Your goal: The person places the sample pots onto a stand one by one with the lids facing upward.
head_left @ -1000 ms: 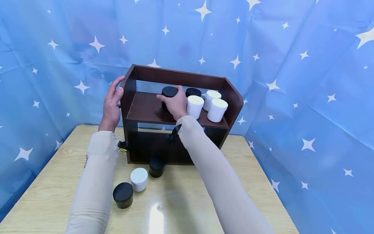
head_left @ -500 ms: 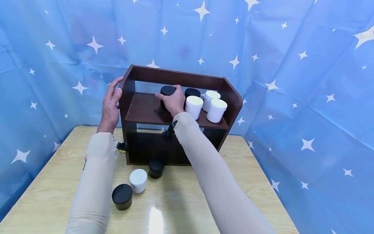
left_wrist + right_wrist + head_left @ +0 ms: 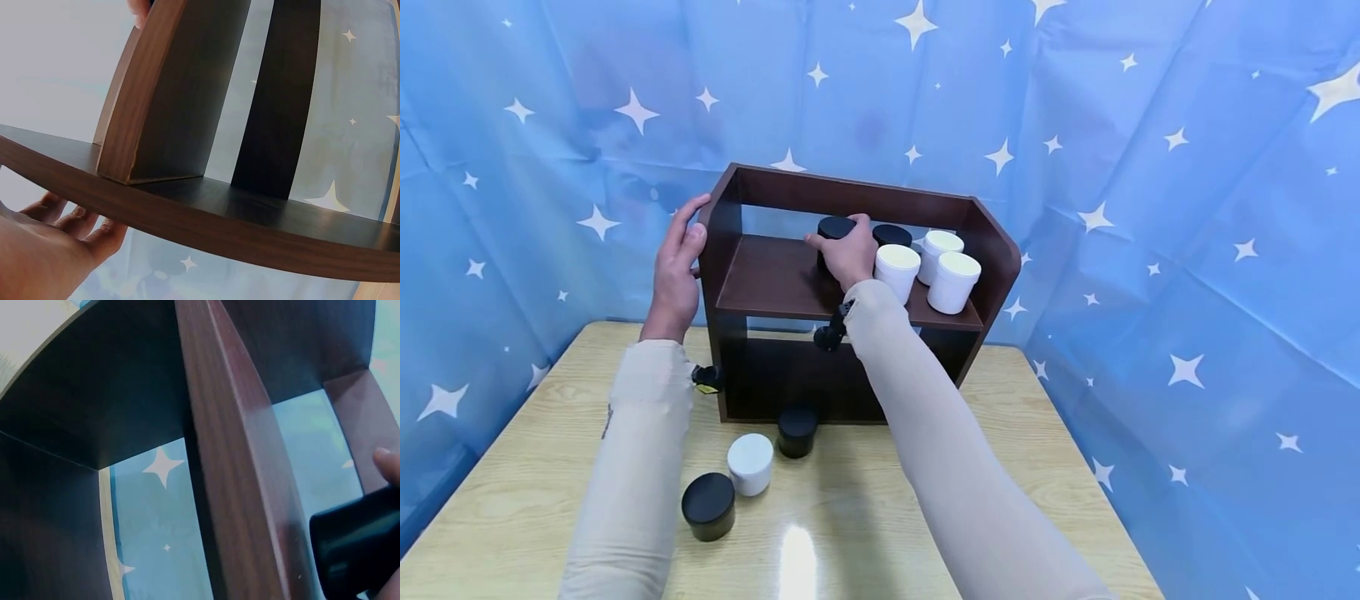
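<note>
Right hand (image 3: pixel 850 255), the nearer, pinched the upright black jar (image 3: pixel 835 227) at its 11 o'clock; left hand (image 3: pixel 675 273), fingers loosely extended, rested against the rack (image 3: pixel 724 242) near the jar's 9 o'clock

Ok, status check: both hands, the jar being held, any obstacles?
Right hand gripping black jar; contact with upper shelf unclear. Left hand against left side of rack. Nearest white jar beside right hand, possible snag.
</note>
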### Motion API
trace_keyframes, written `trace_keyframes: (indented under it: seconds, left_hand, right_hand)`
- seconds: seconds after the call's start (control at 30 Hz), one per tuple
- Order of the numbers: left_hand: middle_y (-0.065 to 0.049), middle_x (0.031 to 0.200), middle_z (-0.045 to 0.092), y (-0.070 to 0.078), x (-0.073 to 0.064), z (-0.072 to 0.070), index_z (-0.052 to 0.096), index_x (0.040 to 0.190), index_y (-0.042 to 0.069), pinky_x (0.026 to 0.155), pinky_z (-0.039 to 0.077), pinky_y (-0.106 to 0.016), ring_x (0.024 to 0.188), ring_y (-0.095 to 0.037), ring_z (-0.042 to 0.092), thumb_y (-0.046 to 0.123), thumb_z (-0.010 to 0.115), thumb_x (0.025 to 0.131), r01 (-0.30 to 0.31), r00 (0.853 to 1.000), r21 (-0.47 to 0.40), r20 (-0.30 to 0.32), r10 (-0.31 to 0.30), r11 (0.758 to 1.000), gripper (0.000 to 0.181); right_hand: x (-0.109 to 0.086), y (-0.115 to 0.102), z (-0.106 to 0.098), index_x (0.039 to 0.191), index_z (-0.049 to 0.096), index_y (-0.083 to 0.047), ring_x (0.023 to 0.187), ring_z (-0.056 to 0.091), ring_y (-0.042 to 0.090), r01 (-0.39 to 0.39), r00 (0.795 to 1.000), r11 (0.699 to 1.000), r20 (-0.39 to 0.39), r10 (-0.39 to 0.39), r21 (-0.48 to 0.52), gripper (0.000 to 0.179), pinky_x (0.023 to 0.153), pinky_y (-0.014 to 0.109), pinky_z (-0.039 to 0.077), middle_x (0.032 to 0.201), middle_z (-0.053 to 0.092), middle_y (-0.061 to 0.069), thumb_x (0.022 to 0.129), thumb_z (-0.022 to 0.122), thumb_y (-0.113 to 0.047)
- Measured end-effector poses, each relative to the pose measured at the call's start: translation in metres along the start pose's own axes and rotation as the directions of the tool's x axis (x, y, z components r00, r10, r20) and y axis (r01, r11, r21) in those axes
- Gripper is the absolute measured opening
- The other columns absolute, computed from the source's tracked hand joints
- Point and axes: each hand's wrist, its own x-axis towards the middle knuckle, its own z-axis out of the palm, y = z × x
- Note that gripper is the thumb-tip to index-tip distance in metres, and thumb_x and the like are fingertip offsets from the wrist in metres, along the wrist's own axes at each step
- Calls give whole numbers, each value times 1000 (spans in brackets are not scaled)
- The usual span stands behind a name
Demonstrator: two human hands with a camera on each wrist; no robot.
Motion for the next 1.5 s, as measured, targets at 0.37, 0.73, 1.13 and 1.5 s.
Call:
trace_keyframes:
  seconds: [0.37,0.73,1.13,1.5]
  left_hand:
    - [3,162,30,0,-1,1,38,152,40,111,27,-68,141,-25,35,44,31,106,2,1000,-2,3,-2,1000,47]
    - [1,161,32,4,0,-8,39,152,41,111,28,-67,140,-25,35,44,31,106,2,1000,24,-13,-2,1000,46]
    - [3,164,28,-2,0,1,38,153,39,113,26,-69,144,-28,33,43,32,106,2,1000,3,3,-2,1000,47]
    - [2,164,28,3,-2,0,37,153,39,112,26,-69,144,-28,32,43,31,107,3,1000,18,9,-4,1000,47]
  right_hand:
    - [2,4,2,140,41,-15,128,53,27,4,1000,1000,-11,-4,-8,71,110,41,48,144,52,11,85,80,-35]
    - [-3,-6,12,153,29,-14,137,46,25,98,995,989,24,-96,-114,90,116,41,42,154,43,10,84,79,-43]
    - [0,-34,-9,157,26,-17,137,45,25,196,980,954,20,-196,-227,101,113,42,43,156,39,10,79,81,-52]
    - [5,-52,-39,158,24,-23,140,41,23,179,984,957,58,-170,-227,102,114,40,42,158,36,7,79,79,-55]
